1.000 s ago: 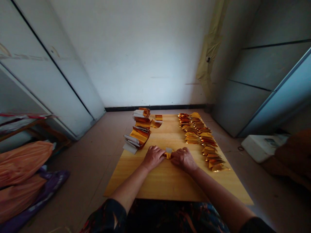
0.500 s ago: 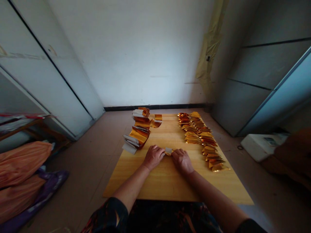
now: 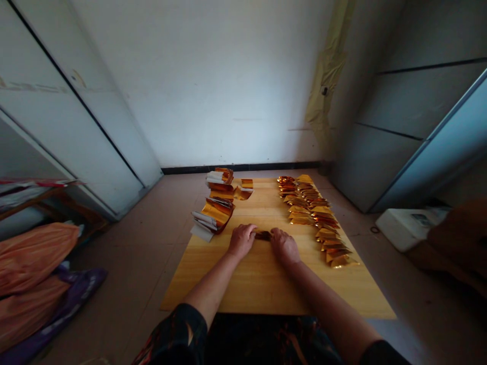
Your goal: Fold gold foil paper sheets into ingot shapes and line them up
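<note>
Between my hands, low over the wooden board, is a small piece of gold foil paper (image 3: pixel 262 235), folded narrow with its shiny side showing. My left hand (image 3: pixel 242 241) pinches its left end with fingers curled. At the right end, my right hand (image 3: pixel 284 246) grips it the same way. To the left lies a loose heap of gold foil sheets (image 3: pixel 217 209) with pale backs. Rows of folded gold paper pieces (image 3: pixel 319 215) run down the board's right side.
The wooden board (image 3: pixel 243 289) sits before a white wall (image 3: pixel 228 91). Grey cabinets (image 3: pixel 403 96) stand on the right, beside a white box (image 3: pixel 403 228). Orange cloth (image 3: pixel 38 258) and a purple bag (image 3: pixel 81 289) lie at the left.
The foil paper between my hands showed its pale side before and now shows a darker gold, narrower strip. My hands have shifted only slightly.
</note>
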The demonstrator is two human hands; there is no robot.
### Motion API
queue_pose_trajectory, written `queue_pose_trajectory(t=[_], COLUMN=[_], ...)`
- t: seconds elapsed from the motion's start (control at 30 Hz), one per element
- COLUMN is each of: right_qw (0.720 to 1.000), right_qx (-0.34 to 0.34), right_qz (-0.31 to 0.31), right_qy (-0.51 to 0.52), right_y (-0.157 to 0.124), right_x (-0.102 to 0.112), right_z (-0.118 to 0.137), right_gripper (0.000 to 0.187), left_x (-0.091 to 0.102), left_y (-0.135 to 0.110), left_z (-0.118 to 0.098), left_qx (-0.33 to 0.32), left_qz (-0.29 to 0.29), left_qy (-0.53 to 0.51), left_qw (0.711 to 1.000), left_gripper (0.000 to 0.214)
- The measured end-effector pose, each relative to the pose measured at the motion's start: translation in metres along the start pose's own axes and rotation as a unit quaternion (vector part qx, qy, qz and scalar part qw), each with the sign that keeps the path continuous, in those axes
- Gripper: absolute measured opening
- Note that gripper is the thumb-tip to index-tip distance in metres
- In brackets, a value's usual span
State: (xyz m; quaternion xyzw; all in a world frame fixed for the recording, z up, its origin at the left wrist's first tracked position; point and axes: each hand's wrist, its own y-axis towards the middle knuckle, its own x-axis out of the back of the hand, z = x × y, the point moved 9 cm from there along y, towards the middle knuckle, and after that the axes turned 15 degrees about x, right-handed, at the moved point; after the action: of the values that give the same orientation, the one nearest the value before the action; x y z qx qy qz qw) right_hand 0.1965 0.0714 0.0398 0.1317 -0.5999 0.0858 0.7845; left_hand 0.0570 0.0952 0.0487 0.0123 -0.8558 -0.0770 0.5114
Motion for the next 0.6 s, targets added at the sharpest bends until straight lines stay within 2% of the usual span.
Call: queue_pose_trajectory(t=[0.13, 0.37, 0.6], right_qw=[0.999, 0.999, 0.997], right_qx=[-0.031, -0.017, -0.031], right_qz=[0.007, 0.022, 0.056], right_qy=[-0.009, -0.027, -0.043], right_y=[0.001, 0.003, 0.005], right_x=[0.001, 0.003, 0.007], right_z=[-0.003, -0.001, 0.0], right_gripper=[0.022, 0.019, 0.019], left_x=[-0.003, -0.011, -0.012], left_y=[0.003, 0.005, 0.006], left_z=[0.002, 0.001, -0.006], left_qx=[0.047, 0.074, 0.06], left_qz=[-0.006, 0.02, 0.034], left_qy=[0.013, 0.064, 0.127], left_qw=[0.999, 0.995, 0.99], left_gripper=[0.02, 0.018, 0.019])
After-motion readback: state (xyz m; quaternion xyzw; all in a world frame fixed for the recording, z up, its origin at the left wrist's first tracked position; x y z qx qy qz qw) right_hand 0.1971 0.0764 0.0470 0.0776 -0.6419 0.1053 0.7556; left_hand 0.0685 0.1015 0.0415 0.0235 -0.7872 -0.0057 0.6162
